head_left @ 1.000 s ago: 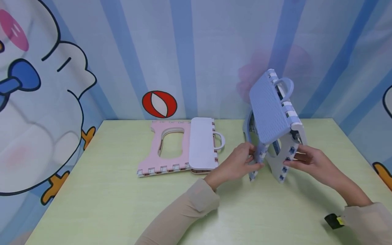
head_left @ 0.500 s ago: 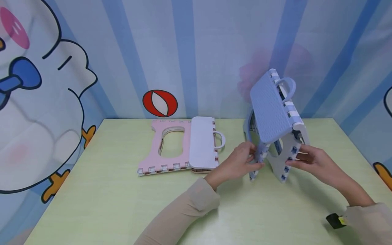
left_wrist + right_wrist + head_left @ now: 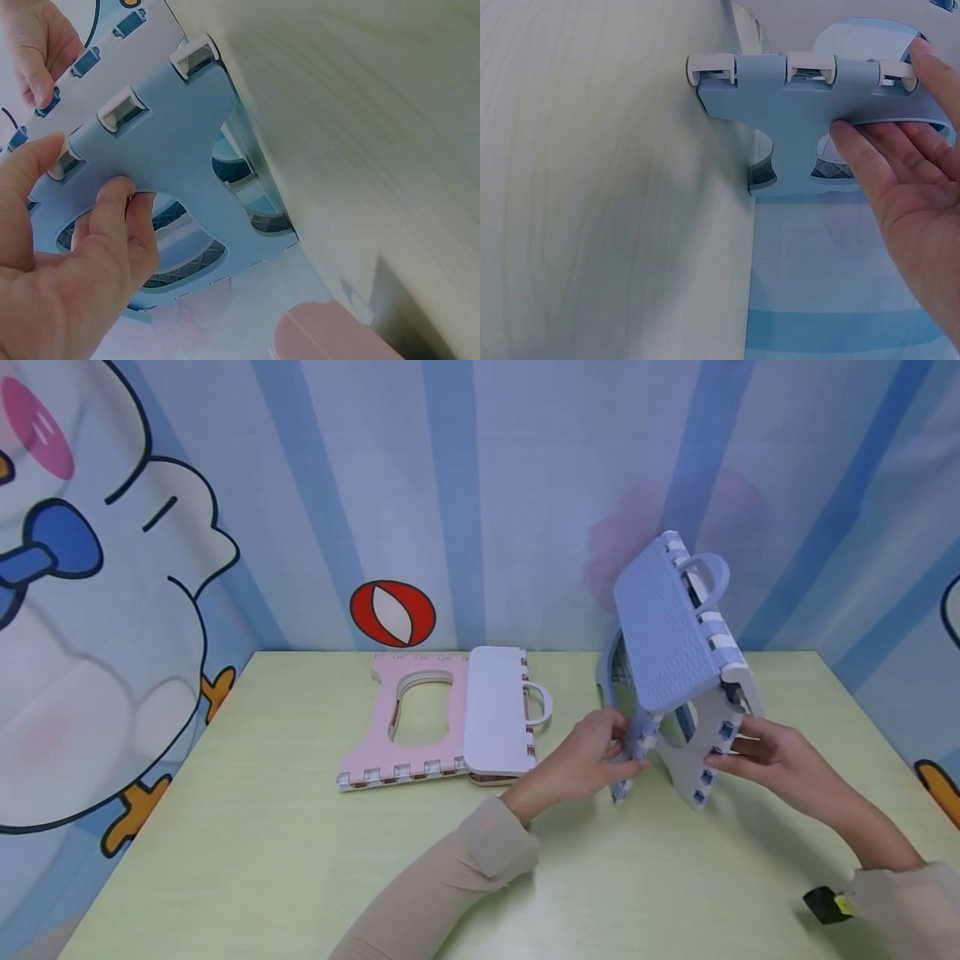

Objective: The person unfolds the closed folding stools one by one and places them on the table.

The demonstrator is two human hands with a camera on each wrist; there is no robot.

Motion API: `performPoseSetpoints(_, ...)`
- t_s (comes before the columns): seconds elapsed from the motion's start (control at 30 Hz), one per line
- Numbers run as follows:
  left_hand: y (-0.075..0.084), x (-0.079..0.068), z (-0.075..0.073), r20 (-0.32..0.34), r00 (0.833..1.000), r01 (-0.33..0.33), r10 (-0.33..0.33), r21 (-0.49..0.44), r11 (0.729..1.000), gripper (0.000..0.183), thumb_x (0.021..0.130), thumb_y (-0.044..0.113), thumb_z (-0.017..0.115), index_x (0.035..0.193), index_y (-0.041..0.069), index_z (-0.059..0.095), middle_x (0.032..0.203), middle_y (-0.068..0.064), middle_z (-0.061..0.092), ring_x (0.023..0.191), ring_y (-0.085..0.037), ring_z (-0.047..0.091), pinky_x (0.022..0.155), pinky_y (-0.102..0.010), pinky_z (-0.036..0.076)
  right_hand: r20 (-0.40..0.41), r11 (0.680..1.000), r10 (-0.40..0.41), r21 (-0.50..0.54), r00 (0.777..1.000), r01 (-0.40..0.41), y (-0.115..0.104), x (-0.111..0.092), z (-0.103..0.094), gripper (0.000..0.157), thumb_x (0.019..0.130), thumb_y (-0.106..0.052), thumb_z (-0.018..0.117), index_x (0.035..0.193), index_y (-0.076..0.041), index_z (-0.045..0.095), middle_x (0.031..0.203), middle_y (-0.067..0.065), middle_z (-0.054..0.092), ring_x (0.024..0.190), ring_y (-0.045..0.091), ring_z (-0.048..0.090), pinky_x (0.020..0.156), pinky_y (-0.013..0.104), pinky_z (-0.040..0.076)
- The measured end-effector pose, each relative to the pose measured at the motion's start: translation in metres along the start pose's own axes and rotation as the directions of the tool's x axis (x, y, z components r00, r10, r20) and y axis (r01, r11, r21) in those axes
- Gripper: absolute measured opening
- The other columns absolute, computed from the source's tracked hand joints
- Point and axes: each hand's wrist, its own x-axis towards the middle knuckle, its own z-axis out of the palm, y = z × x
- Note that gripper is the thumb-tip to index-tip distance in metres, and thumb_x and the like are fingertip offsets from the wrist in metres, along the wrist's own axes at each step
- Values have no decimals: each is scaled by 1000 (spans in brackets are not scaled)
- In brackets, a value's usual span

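Against a blue-striped cartoon backdrop [image 3: 555, 443], a pale green table [image 3: 262, 860] carried two plastic folding stools. The blue folding stool [image 3: 663, 627] stood toward the table's right end, its textured seat slanting and its legs only partly spread; the left wrist view showed the foot of one side meeting the tabletop. The pink-and-white folding stool [image 3: 491, 714] lay folded flat to its left, near the backdrop. The blue frame looked liable to lurch or topple if one side were drawn harder than the other, and its notched hinge edges could have nipped a thumb had the legs swung together. Two beige sleeves [image 3: 442, 893] reached in from the near side. The left hand [image 3: 581, 760] gripped the left leg panel [image 3: 172, 112], thumb on the notched edge, fingers hooked into the cutout. The right hand [image 3: 780, 764], apart from it, pinched the opposite leg's edge, fingers bent into that opening. By the right cuff showed a small black item [image 3: 825, 905], too indistinct to identify.
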Motion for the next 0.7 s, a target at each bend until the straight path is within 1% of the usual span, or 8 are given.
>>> performPoseSetpoints(0.23,0,-1,0,0,1000,1,-1,-13,1000,38,95,17,70,122,-1,50,112,-5,52,96,-9,50,79,-13,45,-1,1000,-3,6,1000,3,1,-1,-2,55,97,1,62,147,7,39,127,-23,55,110,-3,60,81,21,55)
performPoseSetpoints(0.43,1,-1,0,0,1000,-7,7,-10,1000,38,95,17,70,122,-1,50,111,-3,51,94,-10,50,77,-13,44,-5,1000,3,1,1000,-3,1,-3,-2,55,97,1,61,148,5,39,127,-24,55,110,-5,59,81,20,54)
performPoseSetpoints(0.7,1,-3,-1,4,1000,-6,7,-14,1000,36,96,18,69,121,0,50,108,-2,50,90,-10,48,73,-13,42,2,1000,-14,10,1000,14,1,-4,-4,56,97,3,60,149,3,39,129,-23,55,112,-4,59,82,20,54)
